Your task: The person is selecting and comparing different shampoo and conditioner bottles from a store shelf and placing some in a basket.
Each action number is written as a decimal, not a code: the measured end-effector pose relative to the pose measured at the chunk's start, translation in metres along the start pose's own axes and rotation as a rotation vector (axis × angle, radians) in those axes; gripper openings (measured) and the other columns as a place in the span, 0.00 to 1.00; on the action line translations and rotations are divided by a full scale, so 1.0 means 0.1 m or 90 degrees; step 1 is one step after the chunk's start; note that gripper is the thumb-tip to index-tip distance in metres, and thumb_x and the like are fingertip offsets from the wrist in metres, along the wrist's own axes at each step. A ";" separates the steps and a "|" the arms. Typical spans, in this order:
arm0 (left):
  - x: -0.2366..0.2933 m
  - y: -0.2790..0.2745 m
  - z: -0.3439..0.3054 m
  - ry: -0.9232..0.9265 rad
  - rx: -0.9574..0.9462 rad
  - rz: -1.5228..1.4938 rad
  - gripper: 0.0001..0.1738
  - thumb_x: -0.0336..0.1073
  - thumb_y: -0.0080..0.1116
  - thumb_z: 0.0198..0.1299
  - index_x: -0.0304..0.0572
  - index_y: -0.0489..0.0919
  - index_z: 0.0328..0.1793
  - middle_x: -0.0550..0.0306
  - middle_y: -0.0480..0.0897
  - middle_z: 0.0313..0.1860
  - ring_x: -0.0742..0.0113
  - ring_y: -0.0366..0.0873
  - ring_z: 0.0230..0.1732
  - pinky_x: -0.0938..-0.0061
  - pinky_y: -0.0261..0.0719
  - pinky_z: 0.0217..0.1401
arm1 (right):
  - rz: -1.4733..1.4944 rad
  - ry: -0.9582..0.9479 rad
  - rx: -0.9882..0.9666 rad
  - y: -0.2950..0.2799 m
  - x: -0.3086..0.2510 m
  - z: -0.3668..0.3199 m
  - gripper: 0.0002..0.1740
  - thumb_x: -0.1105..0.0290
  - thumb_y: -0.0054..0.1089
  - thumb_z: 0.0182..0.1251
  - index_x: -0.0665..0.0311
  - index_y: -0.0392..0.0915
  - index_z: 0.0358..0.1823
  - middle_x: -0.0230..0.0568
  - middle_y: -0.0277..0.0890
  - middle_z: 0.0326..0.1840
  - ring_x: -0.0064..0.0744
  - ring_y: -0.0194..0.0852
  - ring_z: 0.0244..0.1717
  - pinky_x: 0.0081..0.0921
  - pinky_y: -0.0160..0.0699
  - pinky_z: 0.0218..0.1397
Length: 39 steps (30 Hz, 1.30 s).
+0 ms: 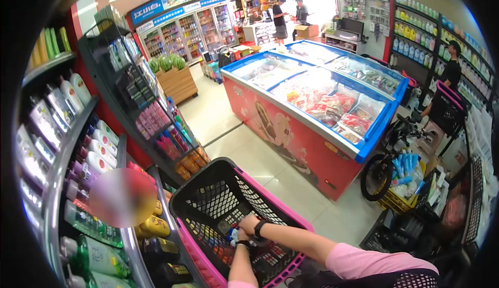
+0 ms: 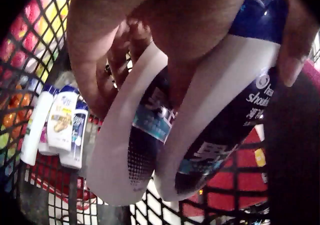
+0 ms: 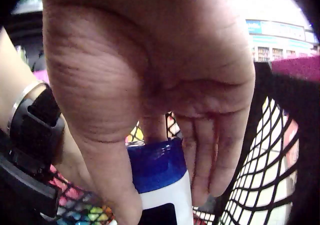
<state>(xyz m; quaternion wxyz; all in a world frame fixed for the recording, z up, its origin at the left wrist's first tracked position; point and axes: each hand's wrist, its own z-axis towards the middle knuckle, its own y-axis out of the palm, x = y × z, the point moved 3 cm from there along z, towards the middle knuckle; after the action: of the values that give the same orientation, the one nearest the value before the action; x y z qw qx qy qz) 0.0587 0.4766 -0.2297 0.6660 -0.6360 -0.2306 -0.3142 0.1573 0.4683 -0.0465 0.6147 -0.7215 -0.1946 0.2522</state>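
Both hands are down inside a black mesh shopping basket (image 1: 200,189) with a pink rim. My left hand (image 1: 243,235) pinches a white shampoo bottle (image 2: 117,140) with a dark label between thumb and fingers. Beside it my right hand (image 1: 250,223) grips a second, matching shampoo bottle (image 2: 220,100) near its blue cap (image 3: 157,165), thumb on one side and fingers on the other. The two bottles hang tilted side by side, their lower ends close together. Several other bottles, among them a white bottle (image 2: 62,120), lie lower in the basket.
Shelves of bottles (image 1: 96,246) run close along the left, with a dark display rack (image 1: 150,116) beyond. A red chest freezer (image 1: 296,142) stands ahead. To the right are a bicycle wheel (image 1: 376,178) and a yellow crate (image 1: 400,199). Several people are farther back.
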 end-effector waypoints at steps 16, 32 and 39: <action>3.50 -2.22 -1.44 0.016 0.022 -0.395 0.15 0.29 0.64 0.51 0.34 0.75 0.44 0.62 0.80 0.34 0.76 0.76 0.33 0.79 0.74 0.38 | 0.870 -0.128 0.290 -2.21 0.20 -2.59 0.14 0.66 0.71 0.50 0.68 0.83 0.35 0.33 0.78 0.30 0.19 0.72 0.30 0.19 0.70 0.31; 4.78 -1.10 -4.79 -0.120 0.195 -0.665 0.19 0.32 0.65 0.53 0.35 0.76 0.51 0.65 0.80 0.40 0.78 0.74 0.41 0.78 0.73 0.48 | 0.901 -0.190 -0.185 -1.95 -0.39 -4.41 0.10 0.72 0.69 0.49 0.72 0.82 0.30 0.34 0.79 0.26 0.18 0.73 0.27 0.17 0.72 0.34; 5.61 -0.93 -6.84 -0.080 0.555 -0.558 0.29 0.32 0.68 0.51 0.35 0.72 0.59 0.64 0.78 0.48 0.77 0.72 0.50 0.79 0.69 0.56 | 0.873 -0.460 -0.371 -1.62 -2.12 -5.29 0.05 0.78 0.66 0.49 0.72 0.80 0.27 0.27 0.76 0.23 0.16 0.69 0.24 0.15 0.66 0.29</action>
<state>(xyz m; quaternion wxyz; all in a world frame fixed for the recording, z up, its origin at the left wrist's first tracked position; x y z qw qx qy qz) 0.3197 -0.2715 0.1742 0.6585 -0.1694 -0.6163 -0.3972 0.3121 -0.0471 0.2012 0.0125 -0.6848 0.0454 0.7272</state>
